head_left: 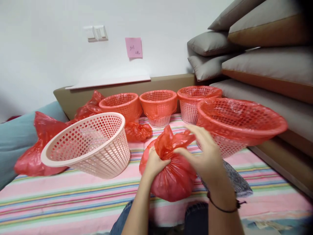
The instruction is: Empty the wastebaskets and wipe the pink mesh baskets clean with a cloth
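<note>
A full red plastic bag (pixel 173 179) rests on the striped cloth (pixel 105 199) in front of me, its neck gathered and twisted upright. My left hand (pixel 156 163) is closed round the left side of the neck. My right hand (pixel 204 153) is at the right of the neck, thumb and fingers spread apart, close to the bag's loose top. A dark cord circles the right wrist. Part of a grey speckled cloth (pixel 236 179) shows behind the right forearm.
An uncovered pink basket (pixel 110 160) tilts at left. Red-lined baskets (pixel 158 104) (pixel 122 104) (pixel 195 98) (pixel 242 124) stand behind and right. Red bags (pixel 46 140) (pixel 138 131) lie left and centre. Cushions (pixel 266 65) are piled at right.
</note>
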The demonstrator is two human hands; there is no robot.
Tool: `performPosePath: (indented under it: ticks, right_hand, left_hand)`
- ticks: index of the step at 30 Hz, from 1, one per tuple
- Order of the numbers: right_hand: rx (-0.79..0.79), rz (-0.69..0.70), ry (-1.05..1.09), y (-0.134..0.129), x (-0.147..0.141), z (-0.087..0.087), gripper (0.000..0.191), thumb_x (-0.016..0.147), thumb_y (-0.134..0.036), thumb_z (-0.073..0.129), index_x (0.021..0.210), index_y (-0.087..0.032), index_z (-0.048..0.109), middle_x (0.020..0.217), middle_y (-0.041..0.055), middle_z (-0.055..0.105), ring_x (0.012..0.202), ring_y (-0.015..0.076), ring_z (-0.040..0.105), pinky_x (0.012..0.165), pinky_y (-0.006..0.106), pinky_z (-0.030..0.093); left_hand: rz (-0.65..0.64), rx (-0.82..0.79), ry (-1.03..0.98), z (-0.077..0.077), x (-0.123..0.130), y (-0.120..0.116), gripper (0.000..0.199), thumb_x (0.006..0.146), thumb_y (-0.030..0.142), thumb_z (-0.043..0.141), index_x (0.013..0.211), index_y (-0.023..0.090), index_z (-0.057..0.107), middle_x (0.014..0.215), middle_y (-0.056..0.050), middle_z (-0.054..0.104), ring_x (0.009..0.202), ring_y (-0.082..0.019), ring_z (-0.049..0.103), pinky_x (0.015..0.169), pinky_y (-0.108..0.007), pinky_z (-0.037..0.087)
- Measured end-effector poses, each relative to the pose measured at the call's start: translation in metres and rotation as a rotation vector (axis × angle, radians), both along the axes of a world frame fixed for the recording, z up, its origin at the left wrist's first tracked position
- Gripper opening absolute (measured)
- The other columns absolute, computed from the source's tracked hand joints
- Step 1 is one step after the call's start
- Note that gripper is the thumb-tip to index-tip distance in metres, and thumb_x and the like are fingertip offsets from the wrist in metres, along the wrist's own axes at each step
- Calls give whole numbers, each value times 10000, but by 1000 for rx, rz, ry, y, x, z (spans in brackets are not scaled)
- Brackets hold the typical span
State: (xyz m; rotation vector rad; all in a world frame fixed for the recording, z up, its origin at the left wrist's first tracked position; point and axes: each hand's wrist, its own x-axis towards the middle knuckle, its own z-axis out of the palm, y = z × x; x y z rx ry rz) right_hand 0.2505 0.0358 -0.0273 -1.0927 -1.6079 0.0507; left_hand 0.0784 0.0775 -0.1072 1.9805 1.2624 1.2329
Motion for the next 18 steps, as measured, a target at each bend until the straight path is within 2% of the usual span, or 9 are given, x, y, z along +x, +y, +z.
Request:
performPosePath:
  ticks: [1, 2, 5, 7, 9, 12, 15, 16, 18]
  right_hand:
    - [-47, 43, -84, 2, -11, -1, 489, 776, -365, 731, 1228, -210, 622, 1255, 108, 658, 1172, 299, 593, 1093, 558, 384]
    - [-83, 71, -128, 5, -19, -3, 394, 796, -317, 699, 1167, -196, 652, 1190, 106, 691, 1108, 291, 627, 1098, 562, 377]
    - [-139, 27, -60, 13, -19, -11, 157, 836, -197, 571, 908, -187, 710, 927, 75, 743, 859, 239, 681, 925, 459, 512]
    - [-137, -73, 59, 13, 0, -15, 169, 828, -192, 557, 871, -202, 720, 893, 59, 745, 801, 220, 678, 785, 375, 539]
    - [-149, -155, 136, 11, 26, -19, 152, 821, -241, 601, 889, -217, 735, 885, 45, 751, 772, 212, 680, 740, 344, 531]
    - [-144, -320, 196, 4, 58, -23, 168, 826, -343, 653, 879, -212, 744, 834, 47, 749, 738, 219, 680, 747, 360, 527]
    - [-59, -456, 209, 1, 73, -25, 216, 855, -367, 634, 947, -200, 736, 889, 72, 747, 781, 237, 686, 809, 412, 532]
    - [-40, -432, 170, 2, 74, -24, 225, 867, -349, 614, 991, -200, 729, 936, 82, 745, 828, 245, 689, 842, 430, 531]
    - [-20, -268, 26, 7, 70, -24, 265, 882, -291, 561, 1086, -212, 710, 1084, 99, 727, 996, 265, 676, 940, 474, 509]
  left_hand:
    - [-3, 26, 27, -1, 4, -1, 410, 659, 105, 673, 1056, 207, 691, 1132, -58, 715, 1119, -275, 622, 1073, -446, 402]
    - [-10, 42, 59, -1, 8, -2, 393, 677, 115, 672, 1057, 215, 694, 1130, -54, 717, 1131, -273, 617, 1092, -450, 381]
    - [-15, 42, 156, 0, 10, -2, 357, 662, 120, 686, 1009, 201, 699, 1049, -60, 731, 1055, -272, 637, 1060, -450, 399]
    - [-13, 41, 198, 4, 6, -1, 324, 633, 102, 684, 946, 186, 698, 990, -61, 732, 996, -268, 645, 1006, -436, 433]
    - [-17, 56, 209, 6, 1, 1, 254, 641, 102, 670, 880, 186, 693, 947, -54, 728, 967, -260, 645, 967, -420, 451]
    - [-20, 88, 216, 7, -7, 2, 167, 670, 133, 672, 826, 191, 680, 908, -48, 716, 953, -253, 637, 951, -417, 452]
    - [-10, 158, 245, 2, -12, 2, 158, 679, 168, 693, 834, 191, 668, 903, -54, 699, 956, -249, 620, 965, -429, 442]
    - [-17, 196, 274, -1, -12, 2, 145, 690, 177, 692, 832, 193, 664, 897, -53, 695, 956, -246, 613, 989, -443, 426]
    - [-52, 278, 360, -5, -12, 1, 102, 717, 172, 669, 814, 201, 655, 872, -39, 686, 955, -237, 600, 1055, -482, 365]
